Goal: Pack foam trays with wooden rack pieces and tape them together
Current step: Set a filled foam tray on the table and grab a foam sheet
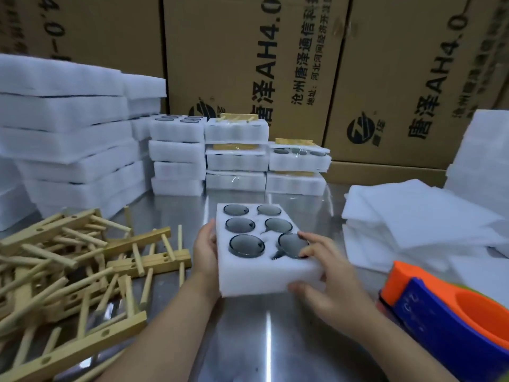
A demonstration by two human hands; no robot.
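A white foam tray point(264, 279) with several round pockets holding dark glass cups sits on the metal table point(248, 340) in front of me. My left hand point(205, 250) holds its left side. My right hand point(327, 274) grips its near right corner, fingers over the top edge by the nearest cup and thumb under the front face. A heap of wooden rack pieces point(68, 271) with dowel pegs lies to the left. An orange and blue tape dispenser point(451, 312) sits at the lower right.
Taped foam trays with wooden racks point(237, 150) are stacked at the back centre. Tall stacks of foam trays point(68, 133) stand at the back left, and thin foam sheets point(413, 219) are piled at the right. Cardboard boxes point(248, 51) form a wall behind.
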